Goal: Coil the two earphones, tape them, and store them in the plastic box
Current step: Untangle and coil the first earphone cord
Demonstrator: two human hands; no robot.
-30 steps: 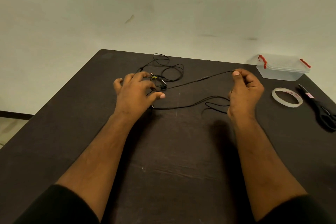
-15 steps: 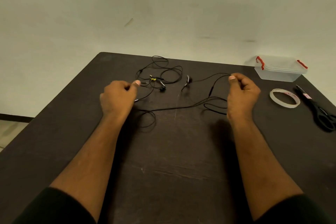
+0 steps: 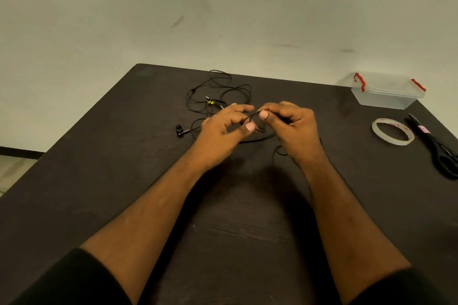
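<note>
Head view has us looking down at a dark table (image 3: 104,161) with both our hands meeting near the middle. Our left hand (image 3: 223,129) and right hand (image 3: 292,129) are almost touching, and both are pinching the same black earphone cable (image 3: 250,116): right thumb and forefinger clamped on it, left fingers curled with the thumb pressing the wire too. That cable trails off under our hands, with one earbud (image 3: 179,130) lying on the table just left of the left hand.

Second earphone (image 3: 218,91) sits behind our hands as a loose tangle of black loops, with a small yellow bit in the middle. No writing we can make out on it.

Plastic box (image 3: 386,93) is at the far right corner, lid on, red clips on both ends. Nearer to us on that side there's a tape roll (image 3: 392,131) with some reddish print on the inner ring, too blurry to read. Scissors (image 3: 438,148) lie just beside it, black handles, with a little pink label we can't read either.
</note>
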